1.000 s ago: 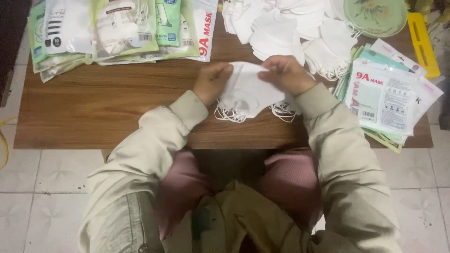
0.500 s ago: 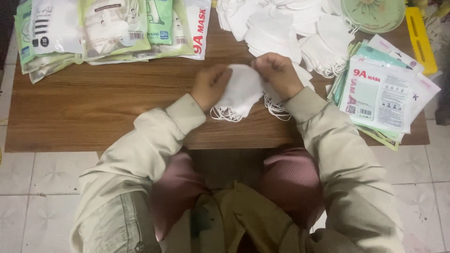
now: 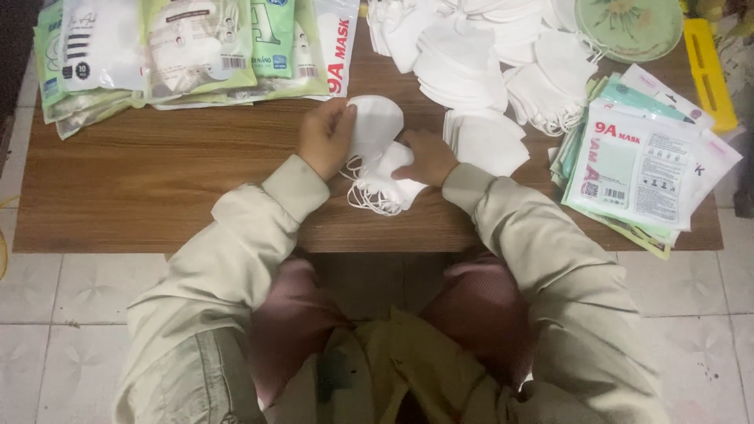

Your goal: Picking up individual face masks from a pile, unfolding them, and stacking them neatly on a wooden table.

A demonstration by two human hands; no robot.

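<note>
Head view: white folded masks, ear loops dangling, between both hands.

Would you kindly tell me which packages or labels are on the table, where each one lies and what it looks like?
Stack of flat pouches: far left corner of the wooden table, rectangular, pale green and white, fanned out.
White pouch with red lettering: far edge, right end of that stack, partly tucked under it.
Stack of flat pouches: right edge, rectangular, white and mint green with red lettering, beside loose white masks.

Wooden table — white masks, packets
</note>
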